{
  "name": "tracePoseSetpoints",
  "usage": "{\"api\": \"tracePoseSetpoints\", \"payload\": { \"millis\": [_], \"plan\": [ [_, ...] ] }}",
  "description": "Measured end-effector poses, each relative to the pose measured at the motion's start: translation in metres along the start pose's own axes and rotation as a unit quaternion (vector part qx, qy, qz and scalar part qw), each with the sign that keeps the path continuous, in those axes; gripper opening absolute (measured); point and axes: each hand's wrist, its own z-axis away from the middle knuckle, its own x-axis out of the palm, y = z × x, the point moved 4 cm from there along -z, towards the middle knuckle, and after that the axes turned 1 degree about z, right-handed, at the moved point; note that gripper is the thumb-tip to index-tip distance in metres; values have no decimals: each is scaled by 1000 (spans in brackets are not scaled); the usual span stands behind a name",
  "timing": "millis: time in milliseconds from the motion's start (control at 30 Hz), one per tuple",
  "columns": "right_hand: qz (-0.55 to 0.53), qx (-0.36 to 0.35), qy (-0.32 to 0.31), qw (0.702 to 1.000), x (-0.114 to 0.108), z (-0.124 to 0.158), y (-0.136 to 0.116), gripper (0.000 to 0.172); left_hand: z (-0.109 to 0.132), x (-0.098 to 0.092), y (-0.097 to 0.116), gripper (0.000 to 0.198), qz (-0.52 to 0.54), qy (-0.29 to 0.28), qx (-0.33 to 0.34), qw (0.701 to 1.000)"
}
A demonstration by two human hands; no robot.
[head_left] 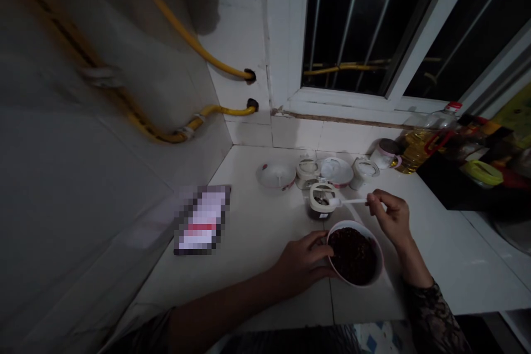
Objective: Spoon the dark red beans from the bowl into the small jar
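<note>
My left hand [302,263] grips the left rim of a white bowl [379,265], thumb over the edge and fingers along the outside. Dark red-brown chilli-like flakes or sauce [352,254] fill much of the bowl. Between the thumb and fingers of my right hand [390,215] is the handle of a small white spoon [352,201]. The spoon's head is at the mouth of an open seasoning jar [319,211], just behind the bowl. What lies on the spoon is too small to make out.
Behind the jar stand a shallow dish [269,177], more seasoning jars [365,171] and a white bowl [342,168]. An oil bottle [418,146] is at the back right. A blurred phone-like object [203,218] is at left. Yellow pipes [157,133] run along the wall.
</note>
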Motion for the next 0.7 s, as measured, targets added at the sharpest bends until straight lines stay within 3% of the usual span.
{"api": "tracePoseSetpoints", "payload": {
  "millis": [133,367,700],
  "plan": [
    [-65,65,-106,990,-5,5,13,46,1,1,-2,31,-4,-9,-7,1000],
    [-63,76,-274,957,25,14,14,40,1,2,-3,30,-5,-10,-10,1000],
    [-82,116,-285,948,29,14,26,46,-1,1,-1,31,1,-5,-10,1000]
  ]
}}
